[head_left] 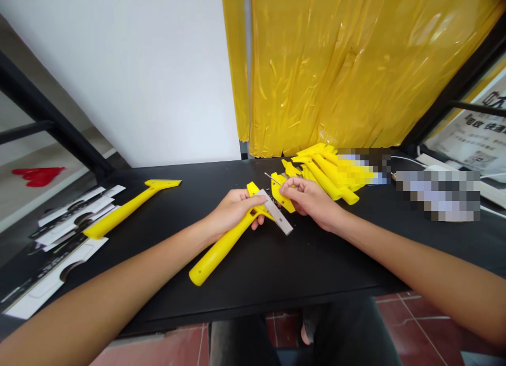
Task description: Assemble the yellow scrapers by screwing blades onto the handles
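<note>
Over the black table [241, 281], the left hand [237, 205] grasps a yellow scraper [223, 247], thumb upon its metal blade [280, 217]. Near it is a yellow plate [280, 197]; the right hand [310, 198] pinches a thin metal rod [273, 179], whether also the plate, I cannot tell. The step seems head assembly; the next move probably calls for careful alignment.
</note>
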`<state>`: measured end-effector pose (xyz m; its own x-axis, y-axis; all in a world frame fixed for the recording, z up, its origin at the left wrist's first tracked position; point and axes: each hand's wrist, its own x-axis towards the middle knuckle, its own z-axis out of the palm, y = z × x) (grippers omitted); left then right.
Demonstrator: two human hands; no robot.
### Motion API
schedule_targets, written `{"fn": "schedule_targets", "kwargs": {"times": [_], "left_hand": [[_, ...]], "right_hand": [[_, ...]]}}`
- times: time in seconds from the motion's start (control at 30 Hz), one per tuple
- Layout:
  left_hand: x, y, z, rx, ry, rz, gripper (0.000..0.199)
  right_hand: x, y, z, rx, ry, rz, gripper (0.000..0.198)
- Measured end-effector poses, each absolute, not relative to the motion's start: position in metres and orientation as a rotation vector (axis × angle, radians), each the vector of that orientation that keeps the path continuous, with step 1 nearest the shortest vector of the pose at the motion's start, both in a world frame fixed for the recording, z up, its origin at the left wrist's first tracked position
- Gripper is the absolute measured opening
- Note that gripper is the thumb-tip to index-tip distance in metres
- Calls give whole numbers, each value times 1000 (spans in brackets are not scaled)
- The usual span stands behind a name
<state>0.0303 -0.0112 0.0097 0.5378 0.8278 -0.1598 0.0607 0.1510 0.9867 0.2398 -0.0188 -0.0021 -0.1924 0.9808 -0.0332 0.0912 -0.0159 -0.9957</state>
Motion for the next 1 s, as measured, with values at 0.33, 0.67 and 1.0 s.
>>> {"fn": "schedule_targets", "kwargs": {"times": [0.33, 0.67, 1.0], "left_hand": [[32, -14, 13, 1277, 911, 678, 29], [32, -11, 10, 1250, 914, 763, 25], [30, -12, 7, 1303, 863, 653, 24]], "right_hand": [[255, -12, 7, -1576, -1992, 523, 6], [249, -21, 7, -1216, -2020, 870, 28], [246, -19, 1, -1162, -1810, 1065, 29]]}}
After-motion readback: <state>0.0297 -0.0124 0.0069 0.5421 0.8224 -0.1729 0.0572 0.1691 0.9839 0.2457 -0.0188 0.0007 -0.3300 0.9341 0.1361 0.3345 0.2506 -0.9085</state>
